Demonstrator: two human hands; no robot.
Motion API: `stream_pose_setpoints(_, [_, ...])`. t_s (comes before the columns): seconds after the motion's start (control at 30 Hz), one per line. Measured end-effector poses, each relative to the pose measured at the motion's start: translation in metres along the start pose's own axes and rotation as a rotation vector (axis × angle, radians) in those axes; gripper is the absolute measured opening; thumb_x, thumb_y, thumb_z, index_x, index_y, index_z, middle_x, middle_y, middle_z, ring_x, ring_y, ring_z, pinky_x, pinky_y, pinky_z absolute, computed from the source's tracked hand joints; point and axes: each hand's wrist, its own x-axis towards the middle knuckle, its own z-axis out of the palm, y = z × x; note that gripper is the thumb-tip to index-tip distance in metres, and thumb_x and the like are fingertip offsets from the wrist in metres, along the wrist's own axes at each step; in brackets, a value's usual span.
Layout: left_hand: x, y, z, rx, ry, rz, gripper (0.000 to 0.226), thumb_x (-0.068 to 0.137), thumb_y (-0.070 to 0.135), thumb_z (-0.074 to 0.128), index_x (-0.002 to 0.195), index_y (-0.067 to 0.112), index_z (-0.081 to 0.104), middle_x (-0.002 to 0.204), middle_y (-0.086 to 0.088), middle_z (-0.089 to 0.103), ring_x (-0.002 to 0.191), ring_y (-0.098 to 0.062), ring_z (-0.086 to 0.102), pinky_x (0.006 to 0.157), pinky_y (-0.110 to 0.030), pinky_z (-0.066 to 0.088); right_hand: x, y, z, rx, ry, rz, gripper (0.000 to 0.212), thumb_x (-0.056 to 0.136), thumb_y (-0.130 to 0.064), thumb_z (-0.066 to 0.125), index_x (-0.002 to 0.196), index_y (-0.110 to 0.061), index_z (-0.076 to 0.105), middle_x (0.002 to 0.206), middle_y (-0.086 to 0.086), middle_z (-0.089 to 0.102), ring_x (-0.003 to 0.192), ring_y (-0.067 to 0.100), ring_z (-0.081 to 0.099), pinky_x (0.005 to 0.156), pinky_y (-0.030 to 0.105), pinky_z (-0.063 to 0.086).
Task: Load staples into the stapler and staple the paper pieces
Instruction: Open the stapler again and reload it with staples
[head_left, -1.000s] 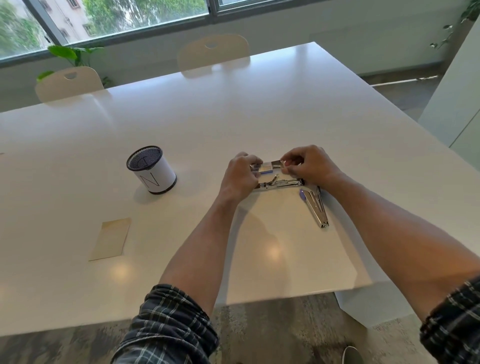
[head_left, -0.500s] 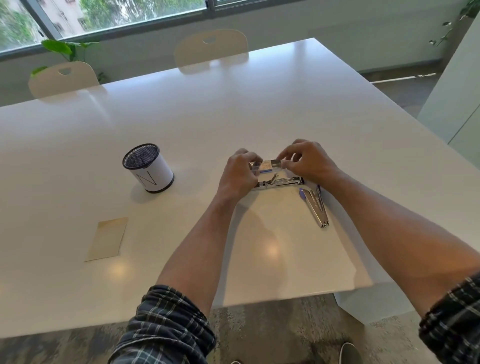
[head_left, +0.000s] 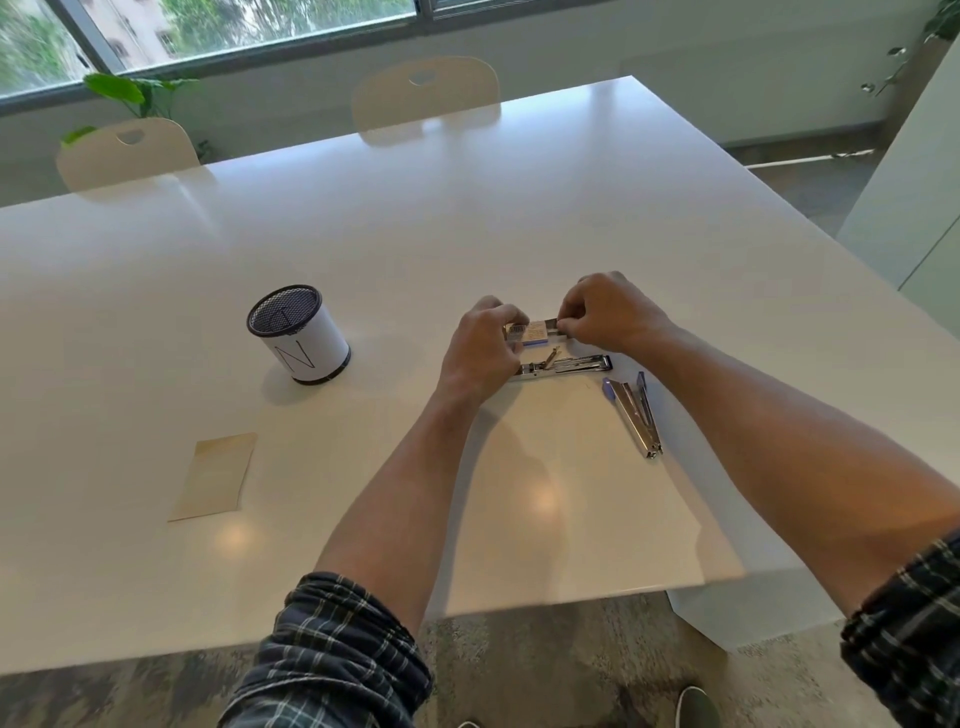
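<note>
Both grips closed on small staple box (head_left: 532, 331) above white bench (head_left: 467, 218): left hand (head_left: 483, 343) on one end, right hand (head_left: 608, 312) pinching the other. Opened stapler (head_left: 566, 365) flat just below. Mesh cup (head_left: 296, 332) leftward, contents unclear; paper piece (head_left: 215, 475) nearer.

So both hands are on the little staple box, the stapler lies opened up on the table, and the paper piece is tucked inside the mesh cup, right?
Not quite. The head view shows the paper piece lying flat on the table, nearer the person than the mesh cup and apart from it. The rest holds: left hand and right hand hold the staple box, and the stapler lies opened.
</note>
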Motion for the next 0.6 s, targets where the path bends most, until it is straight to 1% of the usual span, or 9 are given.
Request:
stream_pose_setpoints(0.13, [0.000, -0.001, 0.001, 0.003, 0.011, 0.025, 0.027, 0.082, -0.001, 0.073, 0.107, 0.008, 0.077, 0.103, -0.004, 0.063, 0.081, -0.015, 0.059, 0.072, -0.023, 0.052, 0.003, -0.005, -0.002, -0.053, -0.035, 0.010, 0.010, 0.090, -0.009, 0.070, 0.090, -0.009, 0.080, 0.088, 0.006, 0.074, 0.078, 0.021, 0.068, 0.074, 0.040, 0.062])
stream_pose_setpoints(0.37, [-0.002, -0.002, 0.001, 0.003, 0.009, 0.031, 0.027, 0.083, 0.000, 0.072, 0.108, 0.008, 0.077, 0.104, -0.005, 0.064, 0.082, -0.016, 0.061, 0.075, -0.030, 0.056, 0.004, -0.008, -0.001, -0.093, -0.077, -0.023, 0.009, 0.091, -0.011, 0.067, 0.090, -0.005, 0.074, 0.093, 0.009, 0.069, 0.081, 0.024, 0.066, 0.076, 0.040, 0.059])
stream_pose_setpoints(0.43, [-0.002, -0.002, 0.001, 0.000, 0.006, 0.019, 0.027, 0.083, 0.000, 0.072, 0.109, 0.008, 0.077, 0.104, -0.005, 0.064, 0.084, -0.018, 0.062, 0.076, -0.032, 0.057, 0.003, -0.006, -0.002, -0.089, -0.078, -0.033, 0.008, 0.092, -0.012, 0.067, 0.090, -0.005, 0.072, 0.093, 0.008, 0.066, 0.082, 0.023, 0.063, 0.075, 0.037, 0.057])
stream_pose_setpoints(0.53, [-0.002, -0.002, 0.001, -0.012, 0.004, 0.005, 0.028, 0.084, 0.001, 0.071, 0.110, 0.008, 0.078, 0.104, -0.006, 0.064, 0.085, -0.020, 0.063, 0.079, -0.036, 0.057, 0.001, -0.001, -0.005, -0.023, -0.032, 0.010, 0.007, 0.091, -0.013, 0.069, 0.086, -0.009, 0.067, 0.087, 0.004, 0.062, 0.077, 0.020, 0.058, 0.067, 0.028, 0.048])
stream_pose_setpoints(0.6, [-0.002, -0.001, 0.000, -0.012, -0.003, -0.001, 0.028, 0.083, 0.001, 0.070, 0.110, 0.008, 0.078, 0.103, -0.006, 0.065, 0.085, -0.020, 0.064, 0.080, -0.037, 0.057, -0.002, 0.004, -0.005, 0.024, 0.012, 0.057, 0.007, 0.090, -0.013, 0.069, 0.086, -0.008, 0.066, 0.081, 0.003, 0.063, 0.073, 0.019, 0.057, 0.063, 0.027, 0.045])
